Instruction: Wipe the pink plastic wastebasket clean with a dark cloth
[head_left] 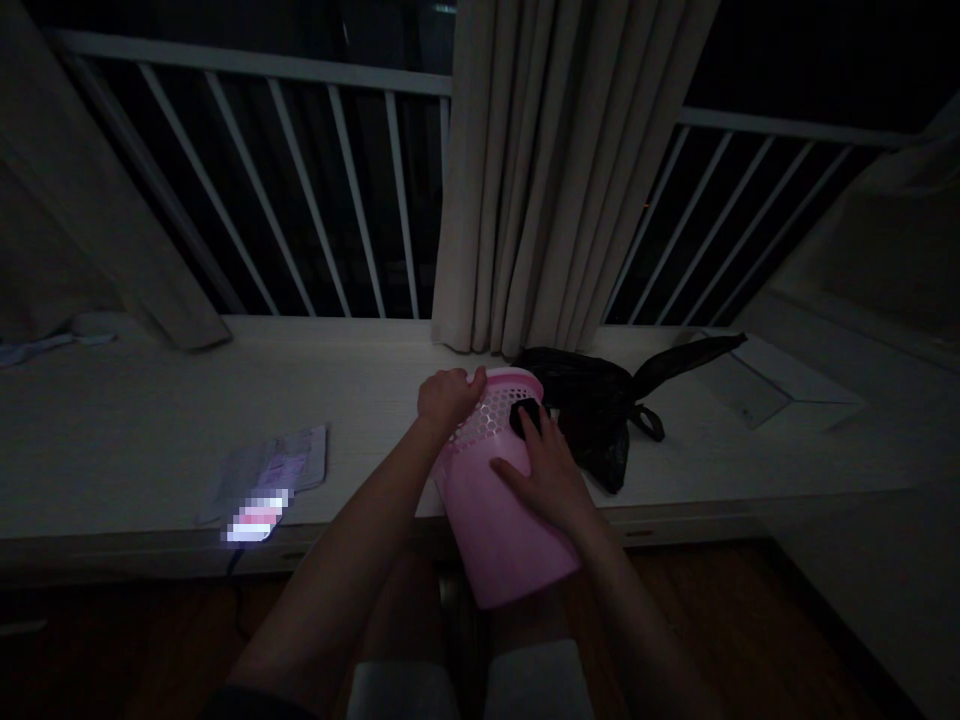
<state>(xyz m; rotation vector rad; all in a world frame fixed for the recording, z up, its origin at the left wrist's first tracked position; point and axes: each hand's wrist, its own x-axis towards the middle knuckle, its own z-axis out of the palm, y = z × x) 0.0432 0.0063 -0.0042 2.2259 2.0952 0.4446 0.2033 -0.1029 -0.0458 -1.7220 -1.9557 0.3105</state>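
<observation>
A pink wastebasket [502,515], solid below with a honeycomb mesh band near the top, is tilted in front of me with its rim leaning toward the window ledge. My left hand [450,395] is closed over the rim on its left side. On the basket's right side, my right hand [551,465] presses a small black wad [525,415], perhaps a cloth, against the wall below the rim. Its fingers cover part of the wad, and the thumb lies apart on the pink plastic. The basket's inside is hidden.
A tied black plastic bag [600,400] lies on the pale ledge [360,400] just right of the basket. Further right is a white box [780,385]. Papers [300,455] and a lit, blurred-out device [256,517] with a cable are at left. Curtains [555,180] and railings stand behind.
</observation>
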